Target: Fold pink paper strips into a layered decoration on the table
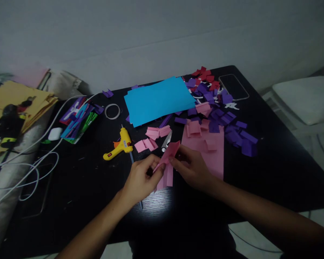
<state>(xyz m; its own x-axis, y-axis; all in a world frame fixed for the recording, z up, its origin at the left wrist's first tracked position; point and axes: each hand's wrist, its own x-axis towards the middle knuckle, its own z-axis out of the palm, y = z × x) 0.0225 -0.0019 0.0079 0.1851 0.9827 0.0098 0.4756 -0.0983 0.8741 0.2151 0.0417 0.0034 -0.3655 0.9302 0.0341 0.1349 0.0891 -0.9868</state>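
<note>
A pink paper piece [170, 152] is held between my two hands above the black table. My left hand [143, 177] pinches its lower left end between thumb and fingers, and my right hand [192, 166] grips its right side. Under it lie more pink strips [167, 176]. Scissors [166, 141] rest just behind the held piece, partly hidden by it. Folded pink pieces [146, 144] sit left of the scissors. To the right, a pink sheet [217, 162] lies partly beneath my right hand, with small folded pink pieces on it.
A yellow glue gun [121, 144] lies left of my hands. Blue sheets [159, 100] are at the back, beside purple pieces [228, 117], red pieces [205, 75] and a phone [234, 86]. White cables [37, 169], a tape ring [112, 111] and coloured strips [78, 118] are left.
</note>
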